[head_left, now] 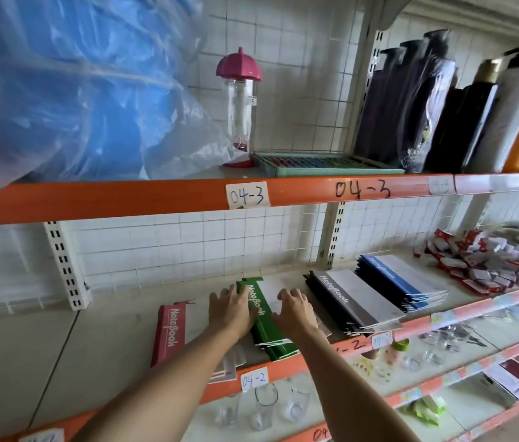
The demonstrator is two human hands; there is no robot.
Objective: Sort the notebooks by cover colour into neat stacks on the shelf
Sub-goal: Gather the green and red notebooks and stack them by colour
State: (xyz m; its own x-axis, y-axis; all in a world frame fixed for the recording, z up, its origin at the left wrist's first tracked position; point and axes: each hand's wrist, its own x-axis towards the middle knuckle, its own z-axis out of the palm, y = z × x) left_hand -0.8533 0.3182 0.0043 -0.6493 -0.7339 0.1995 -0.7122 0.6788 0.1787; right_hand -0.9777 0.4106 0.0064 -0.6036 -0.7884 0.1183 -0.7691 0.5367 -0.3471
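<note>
Squaring a green notebook stack [263, 317] on the shelf [302, 365], a person lays the left hand [229, 309] flat along its spine side, fingers straight; the right hand [296, 309] rests atop, fingers seemingly bent. Red notebooks [168, 333] lie left; black [347, 301] and blue [392, 279] stacks right.

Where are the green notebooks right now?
The green notebooks lie under both hands on the 04-2 shelf, between the red stack and the black stack.
</note>
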